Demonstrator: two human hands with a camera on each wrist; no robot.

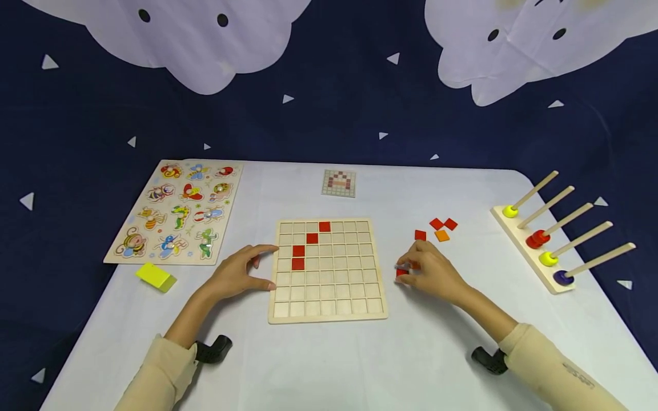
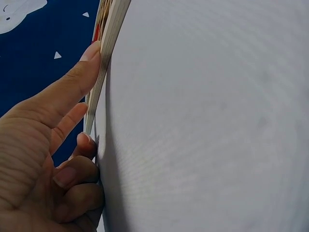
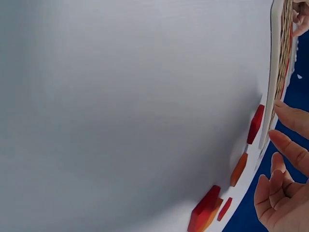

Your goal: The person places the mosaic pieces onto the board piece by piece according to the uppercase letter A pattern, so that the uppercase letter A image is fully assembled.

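A wooden grid board (image 1: 336, 294) lies mid-table, with several red tiles (image 1: 298, 251) in a diagonal and short column of its upper cells. My left hand (image 1: 239, 274) touches the board's left edge with thumb and index finger spread apart; the left wrist view shows the thumb (image 2: 72, 82) against that edge, other fingers bent. To the right of the board, my right hand (image 1: 429, 271) reaches down over a red tile (image 1: 402, 273). In the right wrist view its fingertips (image 3: 285, 145) are parted, and a red tile (image 3: 256, 124) lies on the cloth beside them.
Loose red tiles (image 1: 436, 224) and an orange tile (image 1: 442, 235) lie beyond my right hand. A small pattern card (image 1: 338, 183) is behind the board. An insect puzzle (image 1: 180, 211) and a yellow block (image 1: 156, 277) sit left; a peg stacker (image 1: 534, 248) stands right.
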